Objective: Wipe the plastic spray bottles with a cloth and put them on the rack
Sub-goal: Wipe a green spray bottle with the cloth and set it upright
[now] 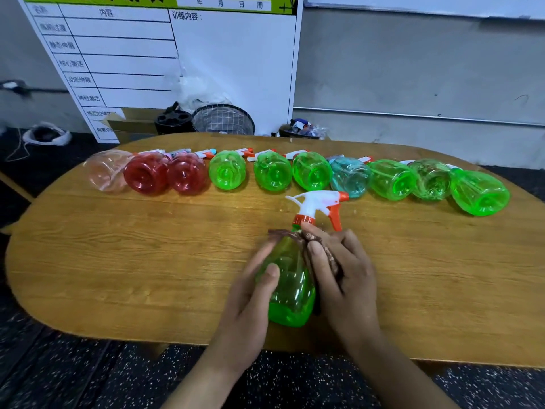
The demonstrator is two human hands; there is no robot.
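Gripped by the left hand (250, 293), the green translucent plastic spray bottle (290, 287) lies between both hands. Right hand (345, 270) presses a brown cloth (312, 240) against its shoulder.

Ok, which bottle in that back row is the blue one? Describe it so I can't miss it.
On the wooden table, a row of bottles lies along the far edge. The blue bottle is seventh from the left, just beyond the held bottle's sprayer. It is the only pale blue one, with green bottles on both sides.

A whiteboard (182, 54) leans behind the wooden table (118, 261).
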